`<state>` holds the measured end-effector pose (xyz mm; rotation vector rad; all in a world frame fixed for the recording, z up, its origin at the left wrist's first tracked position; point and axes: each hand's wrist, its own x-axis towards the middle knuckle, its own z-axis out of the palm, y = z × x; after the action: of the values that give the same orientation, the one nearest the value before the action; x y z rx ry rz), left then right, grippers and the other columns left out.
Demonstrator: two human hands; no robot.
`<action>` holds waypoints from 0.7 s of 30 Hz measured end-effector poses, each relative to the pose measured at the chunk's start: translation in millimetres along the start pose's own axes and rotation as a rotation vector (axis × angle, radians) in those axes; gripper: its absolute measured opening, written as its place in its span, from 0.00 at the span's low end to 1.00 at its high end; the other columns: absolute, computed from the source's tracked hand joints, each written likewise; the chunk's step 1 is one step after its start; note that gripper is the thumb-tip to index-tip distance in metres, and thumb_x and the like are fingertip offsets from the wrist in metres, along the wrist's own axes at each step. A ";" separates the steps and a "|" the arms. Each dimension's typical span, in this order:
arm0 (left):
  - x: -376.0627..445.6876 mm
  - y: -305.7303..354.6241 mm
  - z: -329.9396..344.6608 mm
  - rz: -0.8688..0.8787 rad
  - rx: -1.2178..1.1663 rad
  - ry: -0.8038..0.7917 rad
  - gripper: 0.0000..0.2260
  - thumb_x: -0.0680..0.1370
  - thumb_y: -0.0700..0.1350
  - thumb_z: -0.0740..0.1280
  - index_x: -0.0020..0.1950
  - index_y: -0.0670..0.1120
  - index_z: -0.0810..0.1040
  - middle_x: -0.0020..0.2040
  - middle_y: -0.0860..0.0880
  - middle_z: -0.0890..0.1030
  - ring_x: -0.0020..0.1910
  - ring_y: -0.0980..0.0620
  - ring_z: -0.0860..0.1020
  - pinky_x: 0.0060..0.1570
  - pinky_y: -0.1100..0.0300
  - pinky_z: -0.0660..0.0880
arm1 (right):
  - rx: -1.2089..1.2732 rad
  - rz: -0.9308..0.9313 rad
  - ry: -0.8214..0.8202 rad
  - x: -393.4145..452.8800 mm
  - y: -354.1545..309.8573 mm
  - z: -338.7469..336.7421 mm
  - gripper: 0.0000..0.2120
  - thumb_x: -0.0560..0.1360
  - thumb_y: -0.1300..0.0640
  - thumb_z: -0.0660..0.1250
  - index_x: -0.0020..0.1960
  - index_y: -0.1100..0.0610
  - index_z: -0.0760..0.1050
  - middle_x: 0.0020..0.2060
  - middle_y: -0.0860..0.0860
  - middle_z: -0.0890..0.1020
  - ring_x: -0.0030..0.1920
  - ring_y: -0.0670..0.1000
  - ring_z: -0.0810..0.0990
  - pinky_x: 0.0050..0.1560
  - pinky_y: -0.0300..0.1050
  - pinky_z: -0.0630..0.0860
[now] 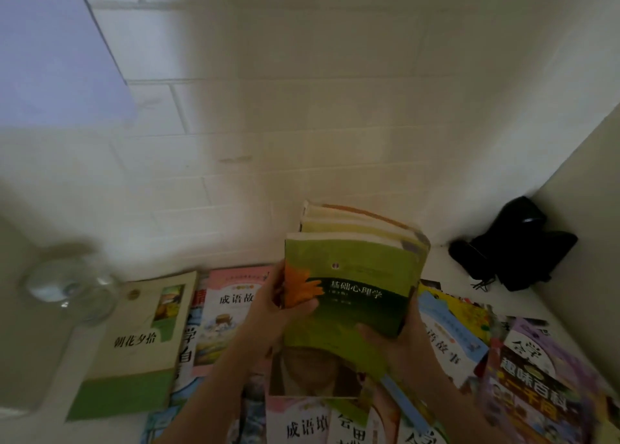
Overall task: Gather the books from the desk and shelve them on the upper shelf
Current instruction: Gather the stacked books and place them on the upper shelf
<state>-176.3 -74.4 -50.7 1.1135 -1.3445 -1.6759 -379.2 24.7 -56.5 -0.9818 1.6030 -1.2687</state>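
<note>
We are looking down at a small stack of books (355, 275) that both hands are holding tilted above the counter (453, 259), in front of a white tiled wall (302, 108). The left hand (278, 312) is gripping the stack's left edge, with its thumb lying across the green front cover; the right hand (399, 343) is supporting the lower right corner from beneath, its fingers curling round that edge, so each grip is closed on the stack. Below the hands, many other books are lying flat and overlapping on the counter: a cream and green book (141, 343) at the left, a pink book (231, 309) just beside it, a blue book (446, 336) and a purple book (536, 376) at the right. A clear glass jar (73, 289) is standing at the far left, blurred. A black object (516, 245), which we cannot identify, is sitting in the right corner, well apart from the stack.
</note>
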 end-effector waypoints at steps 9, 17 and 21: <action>-4.6 -25.6 20.1 0.017 0.033 -0.041 0.40 0.63 0.17 0.69 0.56 0.57 0.62 0.52 0.50 0.74 0.44 0.70 0.79 0.38 0.71 0.77 | -0.068 0.017 0.157 -11.2 29.9 18.6 0.39 0.62 0.38 0.77 0.69 0.50 0.69 0.60 0.47 0.80 0.60 0.49 0.79 0.57 0.54 0.79; 3.5 -31.0 5.3 0.044 0.107 -0.136 0.39 0.66 0.23 0.71 0.65 0.53 0.59 0.58 0.51 0.72 0.51 0.69 0.78 0.45 0.69 0.78 | -0.135 0.012 0.162 -17.9 43.8 21.5 0.32 0.69 0.65 0.74 0.68 0.49 0.65 0.61 0.48 0.77 0.58 0.43 0.79 0.56 0.42 0.79; 4.0 -22.2 -1.5 0.064 0.028 -0.078 0.39 0.65 0.22 0.70 0.65 0.54 0.63 0.59 0.49 0.74 0.49 0.63 0.81 0.43 0.63 0.80 | -0.064 -0.034 0.203 -14.0 21.9 32.6 0.42 0.65 0.46 0.78 0.73 0.53 0.63 0.63 0.48 0.77 0.61 0.45 0.78 0.55 0.43 0.80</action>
<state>-176.7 -73.9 -73.3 1.0199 -1.4410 -1.6741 -345.5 31.3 -80.2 -0.9472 1.7979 -1.3845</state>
